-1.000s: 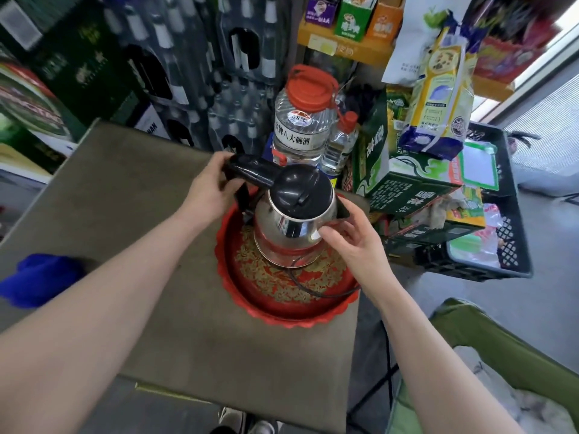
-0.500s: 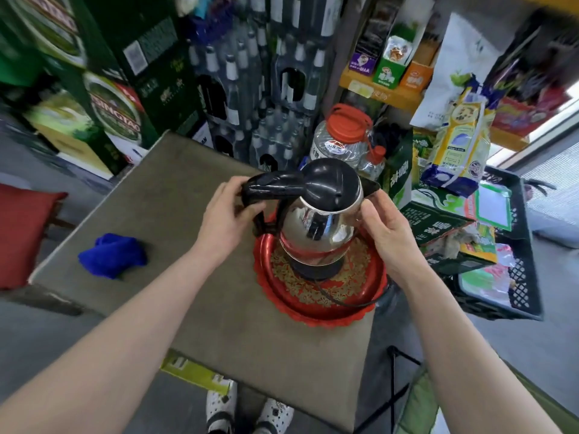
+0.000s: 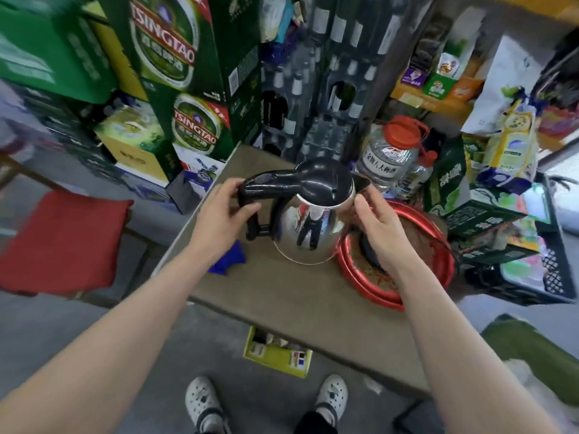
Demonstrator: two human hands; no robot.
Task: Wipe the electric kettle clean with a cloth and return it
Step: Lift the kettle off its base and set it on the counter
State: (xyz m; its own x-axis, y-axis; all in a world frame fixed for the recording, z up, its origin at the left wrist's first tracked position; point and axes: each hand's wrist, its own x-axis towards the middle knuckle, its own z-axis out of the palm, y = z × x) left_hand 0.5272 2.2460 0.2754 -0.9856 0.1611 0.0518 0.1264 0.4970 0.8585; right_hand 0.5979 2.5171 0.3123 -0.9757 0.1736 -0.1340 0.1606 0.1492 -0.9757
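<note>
The round stainless-steel electric kettle [image 3: 308, 227] w/ black plastic lid and handle is held off its round black power base [image 3: 366, 250], over the olive-brown cloth-covered table [image 3: 297, 299]. It is just left of the scalloped red plastic tray [image 3: 371, 288] at the table's right edge, where the base sits. Whether the kettle's bottom touches the tabletop can't be told. The black handle is gripped by the L hand [image 3: 216, 220], fingers wrapped round it, so the weight is carried there. The R hand [image 3: 379, 227] is laid against the kettle's right side near the spout, prob. to steady it; whether its fingers curl round anything can't be told. The hands are thus apart, one on each side of the kettle. The crumpled blue cloth [image 3: 228, 261] lies near the table's left edge, partly hidden under the L wrist, untouched. Wiping is judged not yet begun: the kettle seems kept clear of the base and close to the cloth, so it can be set down and one hand freed for the cloth.
</note>
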